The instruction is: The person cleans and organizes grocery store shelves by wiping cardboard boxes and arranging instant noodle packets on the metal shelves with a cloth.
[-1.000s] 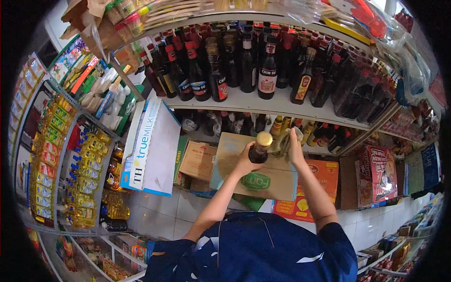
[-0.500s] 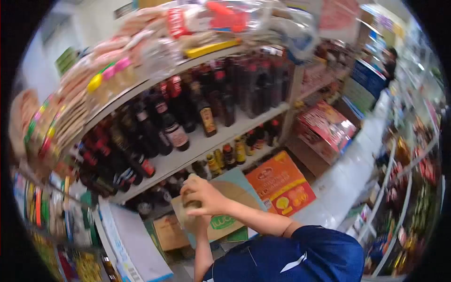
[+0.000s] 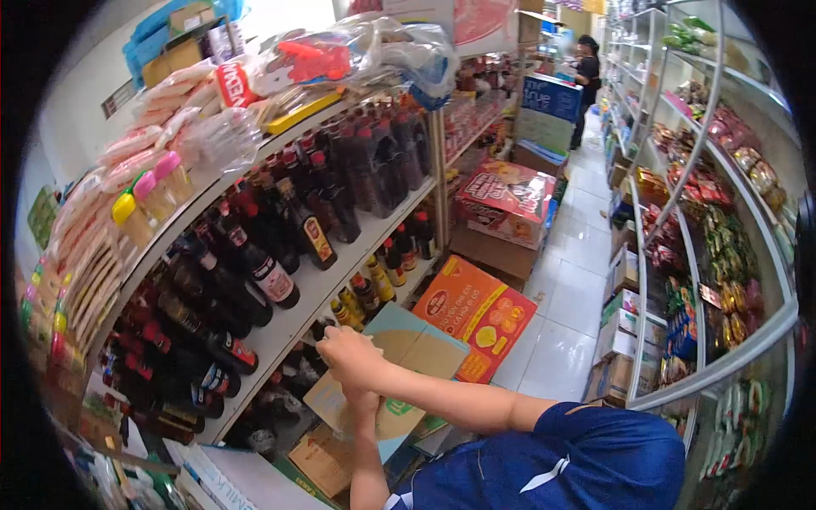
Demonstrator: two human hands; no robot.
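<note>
My right hand (image 3: 353, 357) is in front of the lower shelf, its fingers curled closed. Whatever lies within them is hidden from me. My left hand (image 3: 361, 396) is just beneath it, mostly covered by the right hand and wrist, so its fingers do not show. Behind and below both hands lies a flat cardboard box (image 3: 418, 350) with a blue-green edge and green print. Small bottles with yellow labels (image 3: 347, 310) stand on the low shelf just beyond my right hand.
Dark sauce bottles (image 3: 270, 274) crowd the shelf (image 3: 327, 270). An orange carton (image 3: 476, 314) and a red carton (image 3: 507, 200) stand by the tiled aisle (image 3: 565, 276). Packets fill the right-hand rack (image 3: 680, 183). A person in dark clothes (image 3: 586, 76) stands far down the aisle.
The view has swung right, showing more of the aisle and the right-hand rack. My hands remain close together; the pale object partly visible between them before is now hidden.
</note>
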